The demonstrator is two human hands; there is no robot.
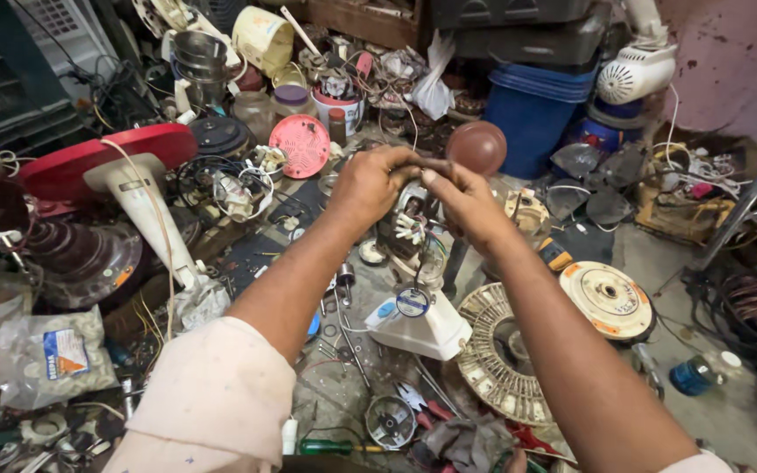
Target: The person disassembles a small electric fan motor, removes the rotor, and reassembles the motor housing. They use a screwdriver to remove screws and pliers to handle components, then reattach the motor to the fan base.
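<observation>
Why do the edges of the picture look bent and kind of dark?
Head view: the wide lens bends the edges, so both forearms splay outward; the left corner is dim, the middle evenly lit; the left hand, right hand and brown knob look sharp.

The concrete floor [729, 412] carries a white motor housing [420, 328], a round stator [497, 355] and a screwdriver [330, 447].

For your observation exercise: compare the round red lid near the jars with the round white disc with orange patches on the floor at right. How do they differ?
The red lid is plain red and stands tilted among clutter; the white disc is cream with orange patches and lies nearly flat on the floor. The lid lies beyond the hands, the disc right of them. Both are round.
</observation>
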